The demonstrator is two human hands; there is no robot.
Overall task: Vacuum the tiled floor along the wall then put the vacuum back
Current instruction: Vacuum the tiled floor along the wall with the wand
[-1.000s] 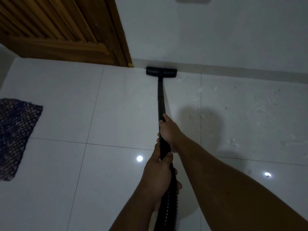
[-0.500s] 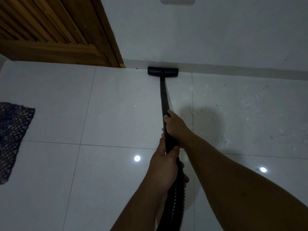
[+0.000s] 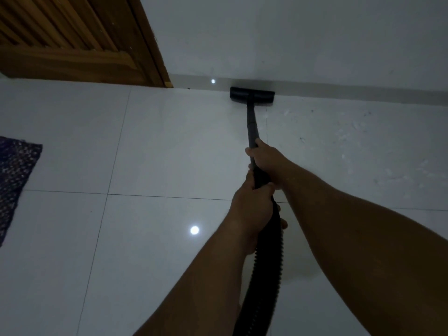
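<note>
A black vacuum wand runs from my hands up to its flat floor head, which sits on the white tiled floor right against the base of the white wall. My right hand grips the wand higher up. My left hand is closed around it just below, where the ribbed black hose begins and drops out of the bottom of the view. The vacuum body is not in view.
A brown slatted wooden door stands at the upper left, its frame ending left of the floor head. A dark woven mat lies at the left edge. Pale specks of debris are scattered on the tiles to the right.
The floor head has slid to the right along the wall, away from the door frame. Both hands keep the same grip on the wand.
</note>
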